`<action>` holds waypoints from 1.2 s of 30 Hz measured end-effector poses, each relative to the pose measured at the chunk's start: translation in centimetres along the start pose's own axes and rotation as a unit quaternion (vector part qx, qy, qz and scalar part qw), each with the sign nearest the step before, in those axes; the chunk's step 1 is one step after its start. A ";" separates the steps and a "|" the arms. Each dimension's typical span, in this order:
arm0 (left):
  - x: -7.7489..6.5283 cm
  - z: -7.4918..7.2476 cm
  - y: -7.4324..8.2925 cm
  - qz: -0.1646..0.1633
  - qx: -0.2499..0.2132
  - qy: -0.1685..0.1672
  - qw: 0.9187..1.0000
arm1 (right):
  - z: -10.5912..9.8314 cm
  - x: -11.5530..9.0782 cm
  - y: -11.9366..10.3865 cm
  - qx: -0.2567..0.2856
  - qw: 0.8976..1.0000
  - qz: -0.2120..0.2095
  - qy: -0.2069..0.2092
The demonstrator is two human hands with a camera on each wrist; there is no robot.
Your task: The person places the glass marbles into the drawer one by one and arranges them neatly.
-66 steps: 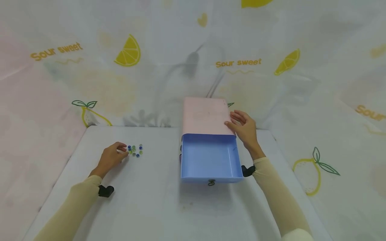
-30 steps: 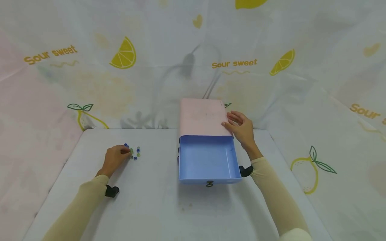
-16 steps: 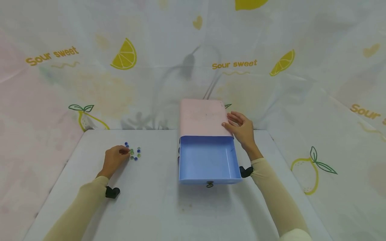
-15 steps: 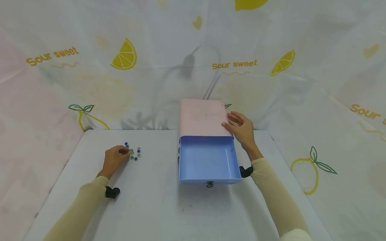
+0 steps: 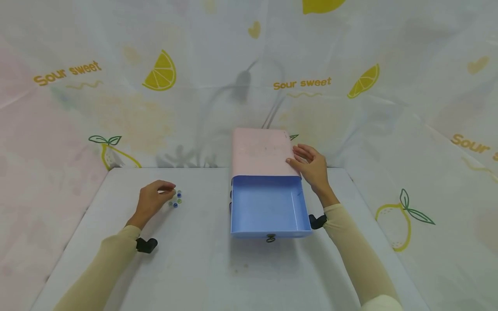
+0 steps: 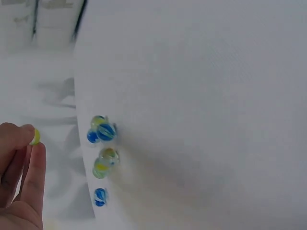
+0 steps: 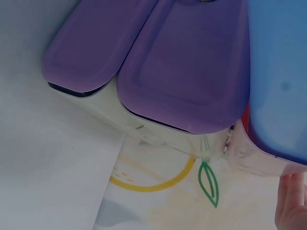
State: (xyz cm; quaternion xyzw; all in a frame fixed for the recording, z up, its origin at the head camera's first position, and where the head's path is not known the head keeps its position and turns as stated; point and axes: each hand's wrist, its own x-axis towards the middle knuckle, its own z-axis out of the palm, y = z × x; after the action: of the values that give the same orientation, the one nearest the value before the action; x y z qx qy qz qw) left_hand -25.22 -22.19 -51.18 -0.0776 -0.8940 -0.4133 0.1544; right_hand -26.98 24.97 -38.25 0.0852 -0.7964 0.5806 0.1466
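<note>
My left hand pinches a yellow-green glass marble between thumb and fingertips, held up off the table. Below it in the left wrist view lie several clear marbles with blue, green and yellow swirls, among them a blue-striped marble and another blue marble. At the table's centre stands a pink drawer cabinet, its light-blue drawer pulled out and bare inside. My right hand rests on the cabinet's right side, thumb on the top edge and fingers extended along the wall.
Two purple drawer fronts sit below the blue drawer in the right wrist view. A small ring pull hangs on the blue drawer's front. Behind the white table hangs a lemon-printed cloth.
My left hand has closed on a marble among the others and lifted it, moving slightly right and away from me. My right hand, cabinet and drawer stay in place.
</note>
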 end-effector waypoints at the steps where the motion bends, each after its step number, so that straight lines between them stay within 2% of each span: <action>1: 0.1 0.0 0.4 0.010 -0.008 0.002 1.000 | 0.0 0.0 0.0 0.000 1.000 -0.001 0.000; 6: 0.3 0.3 2.7 0.025 -0.078 -0.006 0.997 | 0.1 0.0 0.0 0.005 1.000 -0.003 0.000; 12: 0.6 0.8 5.8 0.036 -0.167 -0.031 0.985 | 0.2 0.0 0.1 0.013 1.000 -0.005 0.003; 16: 0.4 0.1 9.6 0.051 -0.191 -0.044 0.979 | 0.2 -0.3 -1.2 0.023 1.000 -0.002 -0.002; 20: 0.2 -0.7 13.3 0.070 -0.201 -0.055 0.975 | 0.2 -0.3 -1.2 0.024 1.000 0.001 -0.003; 23: 0.1 -0.7 14.6 0.079 -0.219 -0.057 0.971 | 0.1 0.1 0.1 0.019 1.000 -0.004 0.003; 30: 0.2 -0.3 16.5 0.087 -0.272 -0.073 0.956 | 0.1 -0.2 0.0 0.016 1.000 -0.008 0.007; 33: 0.2 -0.1 17.4 0.102 -0.279 -0.084 0.951 | 0.1 -0.2 -0.1 0.013 1.000 -0.007 0.007; 36: 0.1 0.1 18.4 0.133 -0.280 -0.096 0.946 | 0.2 -0.1 -0.1 0.012 1.000 -0.006 0.007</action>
State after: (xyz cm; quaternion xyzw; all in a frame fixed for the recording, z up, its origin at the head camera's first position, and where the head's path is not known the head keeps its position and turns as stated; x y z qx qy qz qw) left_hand -20.39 -10.28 -38.07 -0.2751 -0.7343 -0.6137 0.0928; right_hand -26.85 24.76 -38.30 0.0881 -0.7875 0.5901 0.1542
